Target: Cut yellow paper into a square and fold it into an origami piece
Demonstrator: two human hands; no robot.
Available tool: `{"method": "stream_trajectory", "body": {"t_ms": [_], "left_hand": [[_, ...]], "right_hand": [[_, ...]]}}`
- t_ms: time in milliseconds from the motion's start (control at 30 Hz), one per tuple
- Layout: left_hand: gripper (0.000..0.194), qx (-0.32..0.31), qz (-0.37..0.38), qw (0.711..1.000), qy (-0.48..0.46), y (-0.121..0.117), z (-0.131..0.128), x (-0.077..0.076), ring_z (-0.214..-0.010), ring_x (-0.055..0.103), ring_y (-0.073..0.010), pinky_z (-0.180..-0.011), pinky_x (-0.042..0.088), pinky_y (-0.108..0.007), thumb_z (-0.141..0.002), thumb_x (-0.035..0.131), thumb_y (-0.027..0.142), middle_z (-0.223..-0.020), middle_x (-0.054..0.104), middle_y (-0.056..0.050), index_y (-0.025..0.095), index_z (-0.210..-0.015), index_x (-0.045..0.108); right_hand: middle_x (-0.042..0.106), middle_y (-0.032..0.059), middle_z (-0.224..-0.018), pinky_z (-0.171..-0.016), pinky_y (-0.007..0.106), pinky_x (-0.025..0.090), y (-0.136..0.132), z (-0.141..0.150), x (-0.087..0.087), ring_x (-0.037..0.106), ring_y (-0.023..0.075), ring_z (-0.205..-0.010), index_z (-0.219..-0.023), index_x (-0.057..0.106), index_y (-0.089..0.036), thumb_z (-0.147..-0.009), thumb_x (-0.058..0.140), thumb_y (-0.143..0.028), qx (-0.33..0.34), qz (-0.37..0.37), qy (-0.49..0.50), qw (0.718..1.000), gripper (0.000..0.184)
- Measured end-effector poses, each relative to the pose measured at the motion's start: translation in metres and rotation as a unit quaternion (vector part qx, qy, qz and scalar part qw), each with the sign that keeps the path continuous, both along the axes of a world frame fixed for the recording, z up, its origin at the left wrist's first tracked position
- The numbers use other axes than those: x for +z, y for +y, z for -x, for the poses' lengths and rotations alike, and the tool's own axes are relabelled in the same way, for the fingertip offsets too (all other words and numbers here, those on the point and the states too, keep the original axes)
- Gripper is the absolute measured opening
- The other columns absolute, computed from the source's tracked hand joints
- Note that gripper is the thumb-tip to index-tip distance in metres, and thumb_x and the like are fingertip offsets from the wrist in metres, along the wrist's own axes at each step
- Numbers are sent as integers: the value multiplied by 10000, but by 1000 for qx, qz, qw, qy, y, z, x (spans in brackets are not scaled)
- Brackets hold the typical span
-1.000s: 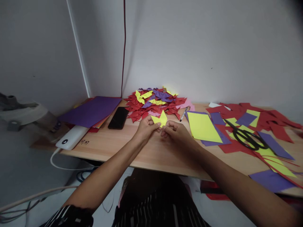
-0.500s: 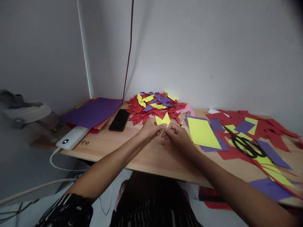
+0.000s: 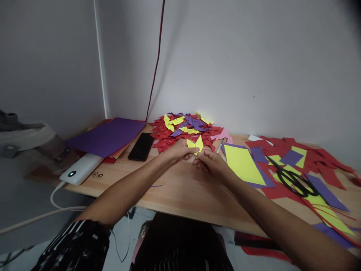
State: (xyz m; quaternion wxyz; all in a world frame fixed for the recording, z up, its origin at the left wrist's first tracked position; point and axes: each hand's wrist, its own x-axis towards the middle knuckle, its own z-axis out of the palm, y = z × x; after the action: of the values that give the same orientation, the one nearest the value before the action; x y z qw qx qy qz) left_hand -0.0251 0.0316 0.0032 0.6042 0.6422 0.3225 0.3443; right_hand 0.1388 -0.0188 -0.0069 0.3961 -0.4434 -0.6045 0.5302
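Between my two hands, above the middle of the table, is a folded piece of yellow paper (image 3: 195, 144) with two points standing up. My left hand (image 3: 181, 150) pinches its left side with thumb and fingers. From the right, my right hand (image 3: 208, 158) closes its thumb and fingers on the lower edge. Just behind lies a heap of folded paper pieces (image 3: 186, 126) in red, yellow and purple. To the right of my right hand rests a stack of yellow paper sheets (image 3: 244, 164) over purple ones.
Black scissors (image 3: 296, 180) lie among red, purple and yellow offcuts on the right. A pen (image 3: 220, 145) sits beside the heap. On the left are a black phone (image 3: 141, 146), a white power bank (image 3: 81, 169) with a cable, and a purple sheet (image 3: 109, 136) atop other papers.
The two points of the yellow paper now stand more upright and closer together. Both hands keep hold of it, almost in place. The camera view has shifted slightly.
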Motion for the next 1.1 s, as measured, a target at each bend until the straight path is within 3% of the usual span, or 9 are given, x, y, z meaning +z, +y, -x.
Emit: {"method": "stream_trajectory", "body": {"t_ms": [100, 233, 333, 433, 667, 867, 1100], "left_hand": [[361, 28, -31, 999, -34, 5, -2, -2, -382, 403, -38, -400, 266, -186, -719, 698, 392, -477, 511, 11, 122, -555, 523], [326, 81, 1, 995, -54, 1, 0, -10, -393, 450, -48, -392, 297, -172, -719, 705, 404, -521, 560, 6, 121, -668, 553], [333, 61, 6, 996, -63, -5, 4, -12, -417, 505, -61, -392, 326, -165, -745, 689, 422, -553, 589, -5, 119, -691, 560], [333, 63, 25, 996, -61, -9, 5, -11, -409, 523, -67, -387, 346, -165, -750, 689, 425, -543, 594, 6, 130, -681, 551], [348, 77, 101, 992, 0, -9, 4, -8, -319, 445, -55, -333, 263, -177, -756, 689, 409, -449, 543, 16, 122, -600, 568], [382, 40, 63, 997, -26, -10, 5, -7, -381, 459, -46, -389, 315, -177, -775, 654, 429, -511, 565, -6, 109, -580, 577], [425, 15, 81, 996, -29, -10, 2, -10, -410, 470, -53, -379, 301, -173, -762, 672, 505, -538, 556, -6, 113, -633, 574]], "right_hand": [[682, 58, -704, -412, 190, 339, 13, 2, 3, 575, 108, -551, -768, 608, -160, -807, 582, -569, 33, 8, -9, 999, 412], [660, 29, -663, -459, 208, 390, 23, 1, 1, 573, 112, -559, -746, 620, -171, -833, 580, -517, 54, -25, -37, 998, 359], [669, 27, -708, -544, 241, 448, 21, -2, -2, 591, 126, -600, -706, 629, -190, -863, 558, -485, 53, -61, -53, 995, 342], [644, 19, -664, -537, 251, 430, 16, -5, -2, 571, 135, -585, -685, 631, -201, -891, 521, -476, 48, -72, -78, 993, 361], [626, 7, -631, -550, 244, 399, 10, -7, 1, 534, 123, -573, -675, 620, -188, -914, 504, -421, 22, -74, -92, 993, 353], [616, 11, -609, -528, 252, 388, 9, -6, 4, 525, 131, -559, -660, 611, -193, -903, 507, -434, -4, -59, -73, 996, 358], [641, 18, -660, -570, 261, 427, 8, -6, 5, 561, 140, -598, -664, 614, -205, -909, 499, -434, 33, -58, -51, 996, 354]]}}
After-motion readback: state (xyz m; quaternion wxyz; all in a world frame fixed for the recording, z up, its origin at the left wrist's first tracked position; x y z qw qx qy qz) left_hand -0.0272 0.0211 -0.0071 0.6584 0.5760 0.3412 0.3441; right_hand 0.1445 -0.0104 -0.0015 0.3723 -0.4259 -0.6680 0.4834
